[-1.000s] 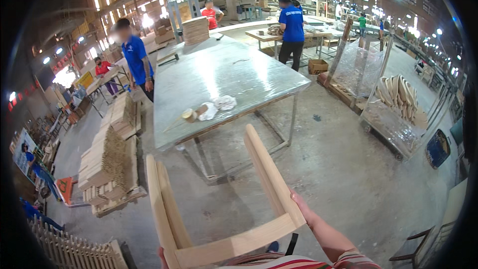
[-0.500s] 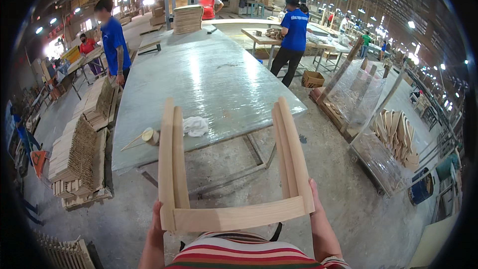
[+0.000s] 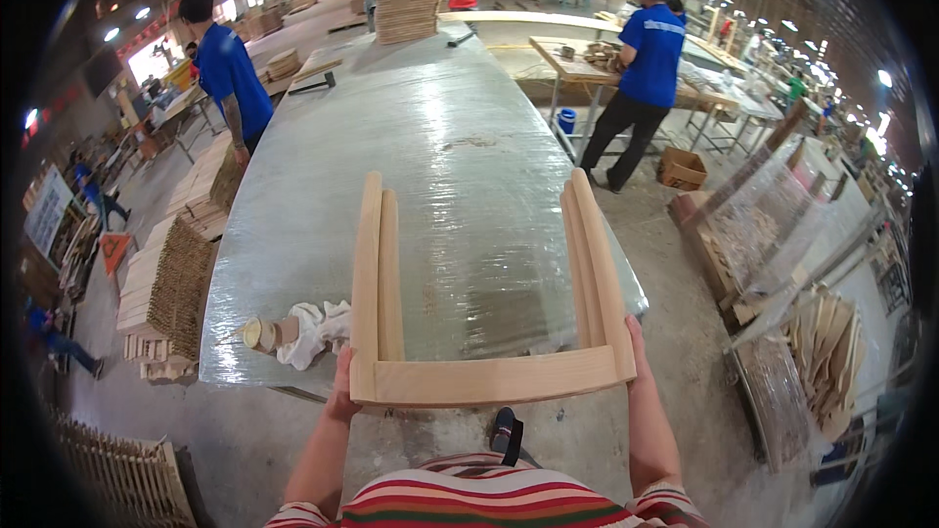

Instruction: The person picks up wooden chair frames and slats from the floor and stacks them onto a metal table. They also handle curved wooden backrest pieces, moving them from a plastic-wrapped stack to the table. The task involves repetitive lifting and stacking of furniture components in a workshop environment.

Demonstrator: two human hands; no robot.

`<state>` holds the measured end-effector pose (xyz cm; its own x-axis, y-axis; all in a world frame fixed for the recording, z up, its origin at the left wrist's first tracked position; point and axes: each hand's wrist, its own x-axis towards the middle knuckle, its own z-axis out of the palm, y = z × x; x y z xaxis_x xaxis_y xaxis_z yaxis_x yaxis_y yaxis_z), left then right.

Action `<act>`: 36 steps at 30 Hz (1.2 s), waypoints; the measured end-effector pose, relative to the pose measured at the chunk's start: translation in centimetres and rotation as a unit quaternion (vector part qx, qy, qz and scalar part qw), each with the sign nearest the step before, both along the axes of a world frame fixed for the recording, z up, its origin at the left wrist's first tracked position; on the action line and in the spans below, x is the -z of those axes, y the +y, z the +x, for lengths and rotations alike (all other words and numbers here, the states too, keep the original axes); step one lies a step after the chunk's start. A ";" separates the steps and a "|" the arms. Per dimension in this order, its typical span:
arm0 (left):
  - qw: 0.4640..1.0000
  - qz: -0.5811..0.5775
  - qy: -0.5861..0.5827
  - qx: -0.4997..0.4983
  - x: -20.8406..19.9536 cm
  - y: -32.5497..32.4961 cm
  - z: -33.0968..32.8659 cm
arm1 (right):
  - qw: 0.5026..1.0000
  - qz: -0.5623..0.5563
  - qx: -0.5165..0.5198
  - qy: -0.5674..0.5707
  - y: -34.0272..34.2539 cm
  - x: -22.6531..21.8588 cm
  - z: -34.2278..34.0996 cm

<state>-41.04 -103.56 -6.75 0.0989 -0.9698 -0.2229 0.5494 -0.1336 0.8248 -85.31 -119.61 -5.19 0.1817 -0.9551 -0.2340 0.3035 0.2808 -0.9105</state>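
Note:
A U-shaped wooden chair frame (image 3: 494, 378) of pale bare wood spans the space between my hands, its paired legs pointing away from me. My left hand (image 3: 343, 386) grips the left near corner, and my right hand (image 3: 634, 347) grips the right near corner; their fingers are partly hidden behind the wood. The frame's legs extend over the plastic-wrapped table (image 3: 469, 186); whether they touch it I cannot tell. Left of the frame, a white cloth (image 3: 315, 334) lies on the table beside a small cup-like container (image 3: 260, 334).
Stacked wooden parts (image 3: 166, 279) stand left of the table. A pile of flat panels (image 3: 406, 12) and a hammer (image 3: 315, 83) are at its far end. Workers in blue shirts stand at left (image 3: 235, 73) and right (image 3: 650, 54). A cart of curved pieces (image 3: 822, 357) stands right.
I have come closer to the table, carrying the chair frame forward over its near edge. Both hands keep their hold. The cloth and container now appear nearer to me.

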 end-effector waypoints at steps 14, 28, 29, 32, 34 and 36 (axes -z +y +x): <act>0.988 0.112 -0.047 -0.093 2.4 -10.0 -0.7 | 0.987 0.081 -0.136 -0.001 -16.2 7.9 1.9; 0.926 0.176 -0.288 -0.170 6.1 5.3 -6.1 | 0.881 -0.367 0.063 0.292 -11.6 -5.5 9.2; 0.921 0.170 -0.295 -0.190 7.6 8.4 -7.1 | 0.867 -0.399 0.046 0.295 -9.6 -6.8 11.5; 0.906 0.206 -0.329 -0.168 8.2 17.3 -9.2 | 0.868 -0.413 0.017 0.273 -3.4 -7.9 16.5; 0.913 0.218 -0.298 -0.172 5.6 23.6 -10.1 | 0.882 -0.422 -0.034 0.209 0.7 -6.2 19.5; 0.874 0.271 -0.335 -0.224 7.3 32.5 -11.1 | 0.884 -0.412 -0.128 0.181 8.8 -6.8 25.9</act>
<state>-52.13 -71.02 -14.07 0.7259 -0.5707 -0.3839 0.0641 -0.4996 0.8639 -59.37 -110.82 1.65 0.4717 -0.7665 0.4359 -0.0262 -0.5063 -0.8619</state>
